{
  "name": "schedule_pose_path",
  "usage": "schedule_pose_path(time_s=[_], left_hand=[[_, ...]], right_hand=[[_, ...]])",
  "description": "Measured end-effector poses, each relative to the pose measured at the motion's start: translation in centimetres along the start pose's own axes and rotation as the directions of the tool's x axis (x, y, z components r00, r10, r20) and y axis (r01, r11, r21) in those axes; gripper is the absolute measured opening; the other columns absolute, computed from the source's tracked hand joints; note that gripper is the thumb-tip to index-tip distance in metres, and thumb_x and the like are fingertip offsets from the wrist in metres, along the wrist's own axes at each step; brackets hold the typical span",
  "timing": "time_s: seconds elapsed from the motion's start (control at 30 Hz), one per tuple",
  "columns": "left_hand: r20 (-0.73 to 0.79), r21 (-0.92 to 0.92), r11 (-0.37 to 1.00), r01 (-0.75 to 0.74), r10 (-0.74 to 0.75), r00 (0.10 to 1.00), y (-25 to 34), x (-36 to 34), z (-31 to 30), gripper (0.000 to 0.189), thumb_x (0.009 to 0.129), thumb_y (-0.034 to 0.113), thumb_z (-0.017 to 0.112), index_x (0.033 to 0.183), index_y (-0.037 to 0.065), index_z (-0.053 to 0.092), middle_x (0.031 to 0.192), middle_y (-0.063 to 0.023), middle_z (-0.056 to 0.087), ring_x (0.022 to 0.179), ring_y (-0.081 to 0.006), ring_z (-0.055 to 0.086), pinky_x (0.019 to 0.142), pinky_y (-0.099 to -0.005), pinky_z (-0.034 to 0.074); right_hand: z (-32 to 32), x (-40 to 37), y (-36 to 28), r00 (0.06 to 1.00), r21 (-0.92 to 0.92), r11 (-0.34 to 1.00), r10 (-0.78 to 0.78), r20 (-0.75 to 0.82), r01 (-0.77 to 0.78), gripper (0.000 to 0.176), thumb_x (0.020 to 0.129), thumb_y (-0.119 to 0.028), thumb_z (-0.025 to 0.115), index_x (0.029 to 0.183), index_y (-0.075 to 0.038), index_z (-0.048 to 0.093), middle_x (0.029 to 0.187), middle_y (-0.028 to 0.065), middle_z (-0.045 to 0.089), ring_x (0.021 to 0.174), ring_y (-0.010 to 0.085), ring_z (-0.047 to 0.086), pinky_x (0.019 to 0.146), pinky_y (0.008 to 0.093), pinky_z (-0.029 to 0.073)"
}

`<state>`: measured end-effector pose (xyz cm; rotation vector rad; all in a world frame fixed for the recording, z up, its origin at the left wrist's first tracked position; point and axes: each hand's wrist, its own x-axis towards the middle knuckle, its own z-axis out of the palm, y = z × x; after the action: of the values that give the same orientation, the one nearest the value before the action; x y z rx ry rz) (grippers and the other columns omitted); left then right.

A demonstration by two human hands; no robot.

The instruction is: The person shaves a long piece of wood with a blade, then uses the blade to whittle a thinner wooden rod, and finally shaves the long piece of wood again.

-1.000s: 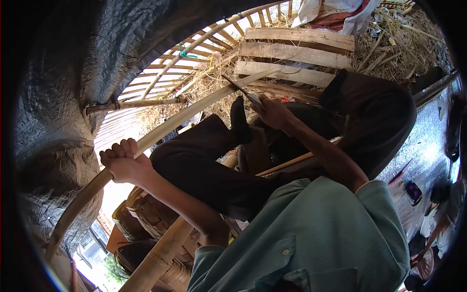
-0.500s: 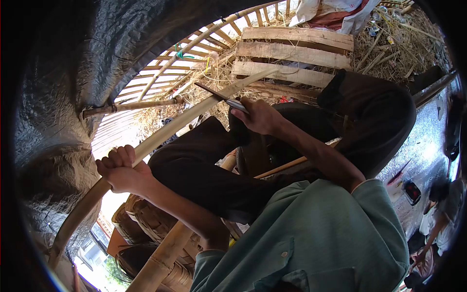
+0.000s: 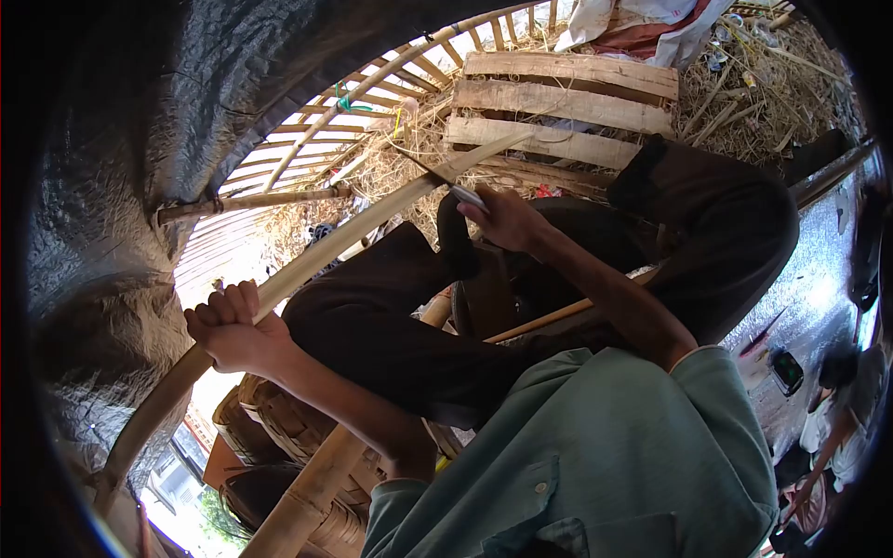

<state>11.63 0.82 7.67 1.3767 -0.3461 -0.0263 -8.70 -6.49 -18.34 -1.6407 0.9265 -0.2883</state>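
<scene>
A long, pale bamboo strip (image 3: 349,232) runs diagonally from the lower left to the wooden slats, curving at its near end. My left hand (image 3: 233,325) is closed around the strip at the left. In my right hand (image 3: 507,219) is a knife (image 3: 465,195), gripped by its handle. Its dark, narrow blade lies across the strip close to the far end, pointing up and left. Part of the handle is hidden within my fingers.
Light wooden slats (image 3: 563,98) lie beyond the strip, with straw and shavings (image 3: 744,107) around them. A bamboo lattice (image 3: 372,88) stands at the upper left beside a dark plastic sheet (image 3: 214,102). Woven baskets (image 3: 288,418) sit below my left arm.
My right hand has moved slightly to the right and down along the strip's far end, the knife with it. My left hand holds the same place.
</scene>
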Motion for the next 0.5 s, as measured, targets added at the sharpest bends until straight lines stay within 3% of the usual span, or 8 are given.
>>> schedule_pose_path(time_s=[0.07, 0.17, 0.23, 0.33, 0.4, 0.5], left_hand=[[-0.045, -0.008, 0.999, 0.033, -0.033, 0.998, 0.4, -0.5, 0.9, 0.042, 0.094, 0.02, 0.031, 0.055, 0.017, 0.014, 0.05, 0.0024, 0.008, 0.042, -0.0099, 0.011, 0.041, -0.0253, 0.021], [-0.054, -0.028, 0.998, 0.05, -0.051, 0.997, 0.1, -0.6, 0.5, 0.042, 0.094, 0.022, 0.031, 0.055, 0.017, 0.014, 0.05, 0.0023, 0.01, 0.042, -0.0105, 0.012, 0.042, -0.0261, 0.021], [-0.076, -0.019, 1.0, 0.021, -0.023, 0.997, 0.1, -0.7, 0.6, 0.042, 0.094, 0.022, 0.031, 0.055, 0.017, 0.015, 0.05, 0.0023, 0.012, 0.042, -0.0104, 0.012, 0.042, -0.0261, 0.022], [-0.139, -0.023, 0.999, 0.046, -0.049, 0.989, 0.3, -0.7, 1.4, 0.042, 0.094, 0.022, 0.032, 0.055, 0.017, 0.015, 0.051, 0.0022, 0.012, 0.042, -0.0104, 0.012, 0.043, -0.0255, 0.021], [-0.142, -0.012, 0.999, 0.039, -0.04, 0.989, 0.3, -0.6, 1.2, 0.042, 0.094, 0.021, 0.032, 0.055, 0.017, 0.015, 0.051, 0.0021, 0.011, 0.043, -0.0105, 0.012, 0.043, -0.0252, 0.02], [-0.035, -0.016, 1.0, 0.019, -0.02, 0.999, 0.3, -0.3, 0.4, 0.043, 0.094, 0.02, 0.033, 0.055, 0.016, 0.015, 0.051, 0.0019, 0.011, 0.043, -0.0105, 0.011, 0.042, -0.0251, 0.019]], right_hand=[[-0.6, -0.5, -1.5, 0.996, 0.01, 0.999, -0.046, 0.071, 0.046, 0.045, 0.089, -0.041, 0.05, 0.106, 0.001, 0.053, 0.072, 0.0226, 0.062, 0.071, 0.0381, 0.063, 0.062, 0.0463, 0.048], [0.2, 0.9, 4.0, 0.994, -0.187, 0.981, -0.073, -0.078, 0.057, 0.044, 0.088, -0.041, 0.052, 0.103, 0.0, 0.056, 0.071, 0.0218, 0.062, 0.067, 0.0371, 0.063, 0.062, 0.046, 0.047], [-1.4, 1.5, 8.8, 0.975, 0.002, 0.977, 0.212, -0.066, -0.213, 0.043, 0.089, -0.042, 0.051, 0.094, 0.0, 0.058, 0.065, 0.0173, 0.06, 0.053, 0.0277, 0.061, 0.052, 0.0386, 0.048], [-3.5, 2.3, 6.4, 0.93, -0.002, 0.931, 0.365, 0.052, -0.365, 0.044, 0.088, -0.044, 0.051, 0.092, -0.001, 0.059, 0.064, 0.015, 0.06, 0.052, 0.0225, 0.06, 0.05, 0.037, 0.048], [-2.1, 1.8, 3.6, 0.983, 0.099, 0.979, 0.182, -0.014, -0.18, 0.042, 0.088, -0.041, 0.053, 0.091, 0.0, 0.06, 0.069, 0.0199, 0.061, 0.066, 0.0345, 0.063, 0.061, 0.0436, 0.048], [-1.0, 0.9, -1.3, 0.998, 0.074, 0.997, -0.021, 0.052, 0.017, 0.042, 0.088, -0.04, 0.053, 0.089, 0.001, 0.06, 0.068, 0.0212, 0.061, 0.064, 0.0364, 0.062, 0.059, 0.0441, 0.047]])
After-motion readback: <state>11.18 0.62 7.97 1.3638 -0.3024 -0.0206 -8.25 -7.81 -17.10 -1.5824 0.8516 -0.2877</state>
